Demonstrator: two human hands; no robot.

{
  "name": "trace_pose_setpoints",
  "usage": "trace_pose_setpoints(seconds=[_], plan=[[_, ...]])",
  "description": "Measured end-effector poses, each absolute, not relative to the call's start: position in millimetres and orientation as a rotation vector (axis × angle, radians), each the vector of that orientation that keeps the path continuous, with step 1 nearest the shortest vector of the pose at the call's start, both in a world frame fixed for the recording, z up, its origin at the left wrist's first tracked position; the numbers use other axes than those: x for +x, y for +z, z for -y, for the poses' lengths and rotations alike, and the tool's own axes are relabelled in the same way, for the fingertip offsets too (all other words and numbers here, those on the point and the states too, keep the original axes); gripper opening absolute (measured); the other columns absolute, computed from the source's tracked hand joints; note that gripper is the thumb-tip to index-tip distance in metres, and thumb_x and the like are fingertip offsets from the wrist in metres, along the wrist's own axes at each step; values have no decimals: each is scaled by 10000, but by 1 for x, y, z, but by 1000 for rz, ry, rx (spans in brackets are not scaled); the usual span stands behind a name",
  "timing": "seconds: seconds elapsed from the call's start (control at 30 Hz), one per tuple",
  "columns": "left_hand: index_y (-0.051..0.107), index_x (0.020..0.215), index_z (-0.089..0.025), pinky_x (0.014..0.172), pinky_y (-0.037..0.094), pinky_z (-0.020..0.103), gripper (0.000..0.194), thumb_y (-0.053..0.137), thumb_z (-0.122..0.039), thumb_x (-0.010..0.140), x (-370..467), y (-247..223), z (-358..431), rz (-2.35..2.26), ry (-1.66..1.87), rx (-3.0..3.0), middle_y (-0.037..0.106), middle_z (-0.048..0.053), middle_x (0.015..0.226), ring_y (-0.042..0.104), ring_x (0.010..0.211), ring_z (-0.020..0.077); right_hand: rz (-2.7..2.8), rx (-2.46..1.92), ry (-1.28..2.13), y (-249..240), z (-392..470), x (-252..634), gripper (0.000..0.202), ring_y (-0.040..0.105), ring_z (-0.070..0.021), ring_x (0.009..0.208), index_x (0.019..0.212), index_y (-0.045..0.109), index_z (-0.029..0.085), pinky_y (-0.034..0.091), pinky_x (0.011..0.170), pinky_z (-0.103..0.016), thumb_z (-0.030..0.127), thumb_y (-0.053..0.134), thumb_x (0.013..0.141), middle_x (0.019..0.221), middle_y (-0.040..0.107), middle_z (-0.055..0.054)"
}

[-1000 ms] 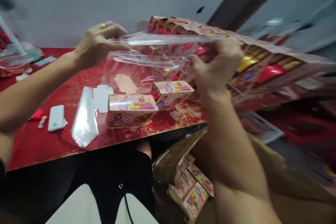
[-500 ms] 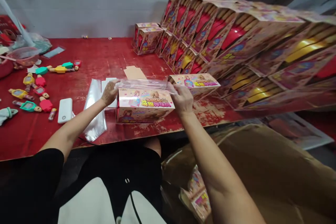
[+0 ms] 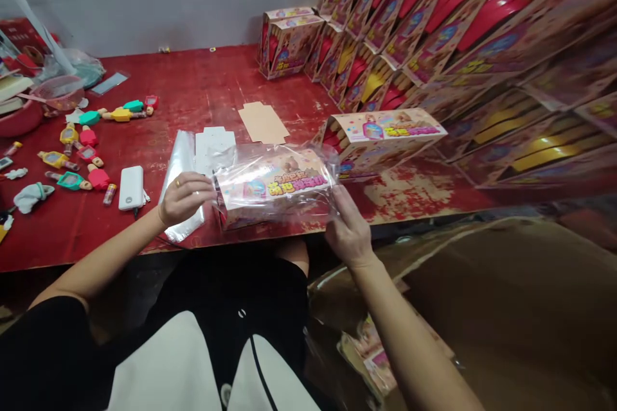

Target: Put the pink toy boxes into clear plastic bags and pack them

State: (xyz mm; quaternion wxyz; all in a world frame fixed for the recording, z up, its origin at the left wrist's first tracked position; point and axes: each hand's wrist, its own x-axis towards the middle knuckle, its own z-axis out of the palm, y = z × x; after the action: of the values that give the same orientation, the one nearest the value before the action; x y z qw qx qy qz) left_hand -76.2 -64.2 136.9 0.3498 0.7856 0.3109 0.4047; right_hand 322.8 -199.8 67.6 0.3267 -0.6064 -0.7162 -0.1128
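Stacked boxes (image 3: 441, 38) suggest a small packing workshop.

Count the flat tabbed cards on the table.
2: tan card behind the film-covered box; white card left of the tan card. Others may lie beneath.

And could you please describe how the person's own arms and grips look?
The left grip is gloveless, with a thin gold-coloured ring on one finger; a plain black sleeve ends near that elbow. The right grip is gloveless too, with no ring visible. The right forearm is bare; any sleeve there is out of view.
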Motion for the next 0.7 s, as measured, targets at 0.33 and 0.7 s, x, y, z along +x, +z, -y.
trace_pose_setpoints(seconds=[0.33, 0.7], plan=[[772, 716, -278, 1173, 384, 485, 229, 841, -91, 603, -69, 110, 109, -892, 721, 1620, 745, 111, 885, 695, 978, 269, 2107, -1558, 276, 21, 198, 330, 444, 520, -357, 1415, 1158, 725, 123, 456, 1178, -583, 112, 452, 808, 1383, 637, -214], [615, 762, -178, 687, 483, 220, 367, 849, -461, 769, -24, 157, 140, -884, 1189, 1162, 625, -5, 733, 584, 695, 101, 1059, -1394, 766, 103, 161, 296, 404, 601, -177, 600, 763, 549, 249, 573, 653, -367, 598, 748, 724, 692, 584, -22]])
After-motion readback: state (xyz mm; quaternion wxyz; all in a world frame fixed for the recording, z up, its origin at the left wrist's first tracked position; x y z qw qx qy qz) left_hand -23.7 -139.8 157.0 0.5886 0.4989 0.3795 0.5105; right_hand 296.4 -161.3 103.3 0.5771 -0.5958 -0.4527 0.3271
